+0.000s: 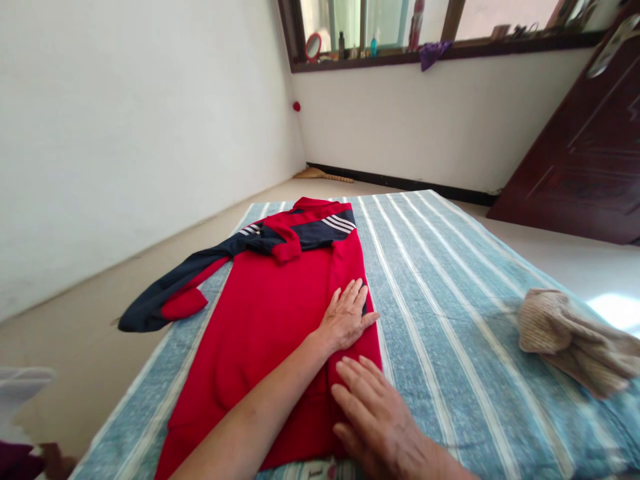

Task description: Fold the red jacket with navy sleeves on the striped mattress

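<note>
A red and navy jacket (280,313) with white stripes on its shoulders lies spread on a striped bed cover. Its right side is folded inward as a long strip, and that sleeve crosses the upper part. The other sleeve (175,290) stretches out to the left past the bed edge. My left hand (345,317) rests flat on the folded strip near its outer edge, fingers extended. Closer to me, my right hand (373,407) lies on the same strip with its fingers stretched out. Neither hand grips the cloth.
The blue and white striped bed cover (425,287) spreads under the jacket. A beige knitted garment (575,333) lies crumpled at the right. Beyond the bed are a broom (323,175) on the floor, a windowsill (390,61) with small items, and a dark red door (580,147).
</note>
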The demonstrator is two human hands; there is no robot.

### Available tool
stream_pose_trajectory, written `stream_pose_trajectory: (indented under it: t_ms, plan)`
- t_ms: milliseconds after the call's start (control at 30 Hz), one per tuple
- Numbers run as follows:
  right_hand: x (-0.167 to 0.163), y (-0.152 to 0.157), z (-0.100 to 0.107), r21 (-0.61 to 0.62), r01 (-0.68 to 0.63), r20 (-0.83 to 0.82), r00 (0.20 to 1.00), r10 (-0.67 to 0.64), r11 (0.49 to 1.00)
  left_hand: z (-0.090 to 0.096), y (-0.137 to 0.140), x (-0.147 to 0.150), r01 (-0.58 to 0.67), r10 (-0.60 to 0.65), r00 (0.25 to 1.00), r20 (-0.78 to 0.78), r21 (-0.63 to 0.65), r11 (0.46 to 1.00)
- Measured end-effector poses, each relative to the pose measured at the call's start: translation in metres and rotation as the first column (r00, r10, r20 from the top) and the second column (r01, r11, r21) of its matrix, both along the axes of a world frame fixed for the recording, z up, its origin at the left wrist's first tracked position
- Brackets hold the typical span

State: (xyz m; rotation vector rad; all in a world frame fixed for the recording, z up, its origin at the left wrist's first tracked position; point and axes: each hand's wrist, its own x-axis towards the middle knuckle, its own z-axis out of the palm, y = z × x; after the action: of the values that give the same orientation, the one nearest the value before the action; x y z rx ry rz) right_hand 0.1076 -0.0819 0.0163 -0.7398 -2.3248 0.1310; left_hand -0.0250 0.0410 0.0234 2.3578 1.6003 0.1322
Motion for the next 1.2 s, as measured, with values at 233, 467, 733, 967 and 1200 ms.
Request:
stream_pose_trajectory:
  t_ms: [233, 467, 733, 967, 1200]
  plan:
    - [0.033, 0.039, 0.0, -0.012, 0.21, -0.199, 0.958, -0.208, 0.978, 0.016, -0.033, -0.006, 0.007, -0.008, 0.999, -0.04, -0.014, 1.0]
    - [0.025, 0.074, 0.002, -0.062, 0.178, -0.117, 0.976, -0.184, 0.982, 0.01, -0.069, -0.02, -0.025, 0.021, 0.997, -0.072, -0.056, 0.998]
    - [-0.014, 0.129, -0.01, -0.164, 0.129, 0.081, 0.99, -0.117, 0.978, -0.004, -0.07, -0.029, -0.048, 0.047, 0.999, -0.024, -0.047, 0.998]
    - [-0.02, 0.146, -0.013, -0.214, 0.154, 0.126, 0.984, -0.129, 0.964, -0.016, -0.076, -0.035, -0.026, 0.034, 0.998, -0.055, 0.14, 0.99]
    - [-0.045, 0.18, 0.006, -0.235, 0.271, 0.167, 0.957, -0.236, 0.933, -0.043, -0.075, -0.048, 0.082, -0.027, 0.993, -0.117, 0.503, 0.861]
